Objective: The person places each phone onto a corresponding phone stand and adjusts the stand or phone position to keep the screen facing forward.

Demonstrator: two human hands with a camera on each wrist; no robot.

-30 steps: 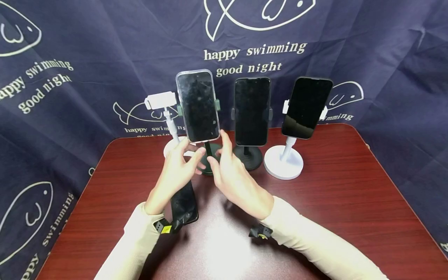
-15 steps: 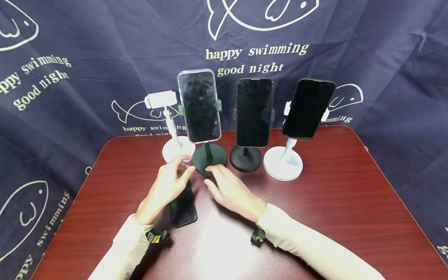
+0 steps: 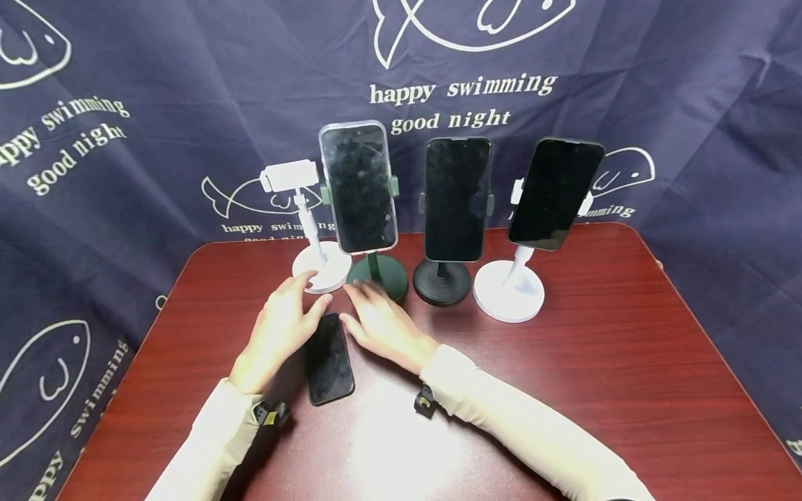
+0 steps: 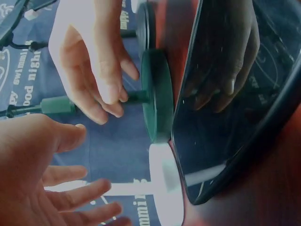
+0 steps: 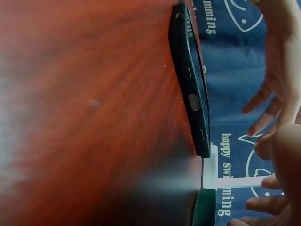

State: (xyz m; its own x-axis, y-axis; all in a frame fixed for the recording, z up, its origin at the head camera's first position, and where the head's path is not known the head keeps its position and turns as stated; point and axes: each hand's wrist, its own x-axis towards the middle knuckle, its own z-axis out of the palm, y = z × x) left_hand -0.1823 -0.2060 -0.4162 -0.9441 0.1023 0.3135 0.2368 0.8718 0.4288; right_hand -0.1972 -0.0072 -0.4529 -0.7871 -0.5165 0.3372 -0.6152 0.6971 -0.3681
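Observation:
A black phone (image 3: pixel 329 362) lies screen up on the table, and both hands hover near its far end. My left hand (image 3: pixel 280 329), fingers spread and holding nothing, is at its upper left. From the right, my right hand (image 3: pixel 387 327) reaches in with relaxed fingers in front of the green phone stand (image 3: pixel 390 275). In the left wrist view both hands are apart from the phone (image 4: pixel 221 108). That green stand holds a phone in a clear case (image 3: pixel 358 188). Behind my left hand stands a white phone stand (image 3: pixel 322 268) with its clamp (image 3: pixel 290 175) bare.
A black stand (image 3: pixel 441 284) holds a phone (image 3: pixel 458 200) upright. Right of it, another white stand (image 3: pixel 510 292) bears a tilted phone (image 3: pixel 555 193). The red-brown table (image 3: pixel 614 362) backs onto a dark blue printed cloth (image 3: pixel 250 83).
Both hands have come down and away from the phone in the clear case on the green stand. They have shifted left toward the phone lying on the table.

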